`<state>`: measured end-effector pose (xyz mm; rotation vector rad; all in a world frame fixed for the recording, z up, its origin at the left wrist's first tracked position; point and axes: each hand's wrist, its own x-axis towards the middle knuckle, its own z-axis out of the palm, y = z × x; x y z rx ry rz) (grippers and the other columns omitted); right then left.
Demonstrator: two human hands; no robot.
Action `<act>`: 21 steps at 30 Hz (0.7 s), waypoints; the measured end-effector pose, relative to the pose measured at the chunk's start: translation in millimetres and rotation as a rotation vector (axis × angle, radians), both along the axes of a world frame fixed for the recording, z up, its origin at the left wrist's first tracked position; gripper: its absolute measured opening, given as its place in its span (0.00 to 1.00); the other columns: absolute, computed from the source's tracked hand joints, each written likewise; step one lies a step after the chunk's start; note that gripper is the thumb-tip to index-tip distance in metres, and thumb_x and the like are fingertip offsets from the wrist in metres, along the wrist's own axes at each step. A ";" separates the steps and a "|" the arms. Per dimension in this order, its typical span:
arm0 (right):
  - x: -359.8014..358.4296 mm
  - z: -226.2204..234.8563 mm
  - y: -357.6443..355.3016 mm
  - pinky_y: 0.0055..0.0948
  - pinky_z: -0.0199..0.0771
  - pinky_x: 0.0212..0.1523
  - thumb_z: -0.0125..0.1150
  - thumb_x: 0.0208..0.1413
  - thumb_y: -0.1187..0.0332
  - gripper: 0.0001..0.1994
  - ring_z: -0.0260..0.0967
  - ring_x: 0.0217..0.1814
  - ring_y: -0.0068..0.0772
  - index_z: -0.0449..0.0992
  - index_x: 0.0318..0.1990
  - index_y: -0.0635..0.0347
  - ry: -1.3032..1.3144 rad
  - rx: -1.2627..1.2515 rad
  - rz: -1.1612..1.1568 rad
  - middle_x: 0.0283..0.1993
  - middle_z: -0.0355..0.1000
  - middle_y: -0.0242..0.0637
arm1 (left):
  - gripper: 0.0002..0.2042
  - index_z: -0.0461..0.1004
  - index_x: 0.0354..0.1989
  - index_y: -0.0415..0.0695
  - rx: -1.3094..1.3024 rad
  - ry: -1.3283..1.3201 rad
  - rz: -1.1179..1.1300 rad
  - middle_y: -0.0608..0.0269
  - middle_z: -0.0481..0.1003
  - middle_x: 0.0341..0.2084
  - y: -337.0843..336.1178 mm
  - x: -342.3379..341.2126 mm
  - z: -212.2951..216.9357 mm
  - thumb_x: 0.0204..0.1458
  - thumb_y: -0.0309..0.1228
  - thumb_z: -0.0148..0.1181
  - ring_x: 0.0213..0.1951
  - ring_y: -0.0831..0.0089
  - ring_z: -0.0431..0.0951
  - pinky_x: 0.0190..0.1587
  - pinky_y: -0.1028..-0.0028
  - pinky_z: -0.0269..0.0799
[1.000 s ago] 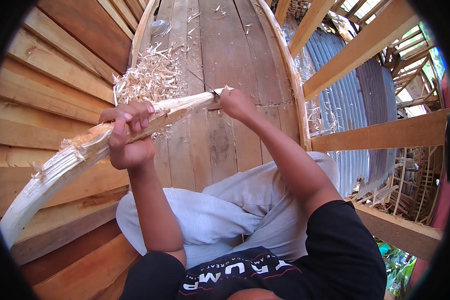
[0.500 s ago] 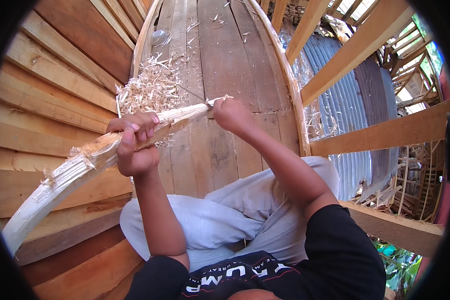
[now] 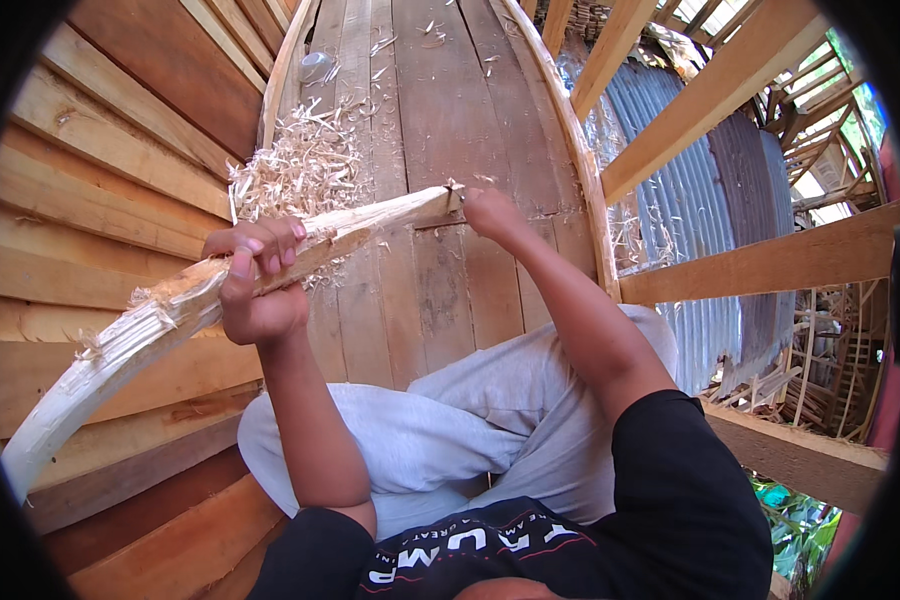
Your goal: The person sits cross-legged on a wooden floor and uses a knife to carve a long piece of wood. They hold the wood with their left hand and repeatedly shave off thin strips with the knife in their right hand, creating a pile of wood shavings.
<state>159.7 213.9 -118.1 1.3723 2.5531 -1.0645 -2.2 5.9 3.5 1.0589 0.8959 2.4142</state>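
A long, curved wooden pole (image 3: 185, 300), pale and partly peeled, runs from the lower left up to the middle of the head view. My left hand (image 3: 260, 285) is wrapped round its middle, thumb and fingers closed on the wood. At the pole's far right end, my right hand (image 3: 492, 212) is closed in a fist. A small dark piece of a knife blade (image 3: 454, 194) shows between this fist and the pole's tip; the handle is hidden inside my fingers. Loose curls of wood cling to the pole near my left hand.
Pale wood shavings (image 3: 305, 165) are heaped on the plank floor (image 3: 450, 100) beyond the pole. A small clear cup (image 3: 316, 68) lies farther off. Plank walling (image 3: 100, 210) closes the left side. On the right stand wooden rails (image 3: 760, 260) before corrugated metal sheets (image 3: 670, 150).
My right hand has moved right and slightly up, drawing the knife to the pole's tip. My left hand and the pole have shifted a little left.
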 end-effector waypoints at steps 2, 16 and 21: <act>-7.1 -10.5 -11.6 0.51 0.68 0.50 0.37 0.58 0.61 0.22 0.70 0.48 0.60 0.75 0.42 0.71 -0.004 0.108 0.009 0.45 0.72 0.60 | 0.06 0.64 0.28 0.43 -0.005 0.031 -0.006 0.66 0.59 0.16 1.4 5.0 0.9 0.47 0.32 0.50 0.22 0.73 0.60 0.36 0.63 0.64; -27.4 48.7 -43.7 0.49 0.65 0.55 0.35 0.58 0.58 0.24 0.69 0.53 0.58 0.77 0.42 0.68 0.031 -0.099 -0.121 0.47 0.72 0.57 | 0.07 0.64 0.29 0.43 -0.003 0.095 -0.033 0.65 0.60 0.16 -3.6 5.3 2.8 0.47 0.33 0.50 0.22 0.73 0.60 0.36 0.64 0.64; -20.9 34.7 -41.1 0.51 0.66 0.52 0.34 0.57 0.57 0.27 0.69 0.48 0.64 0.76 0.36 0.73 0.052 0.007 -0.069 0.44 0.71 0.64 | 0.06 0.64 0.28 0.47 -0.045 0.037 -0.005 0.69 0.56 0.16 -10.6 -0.3 -3.5 0.48 0.35 0.50 0.23 0.74 0.58 0.37 0.66 0.60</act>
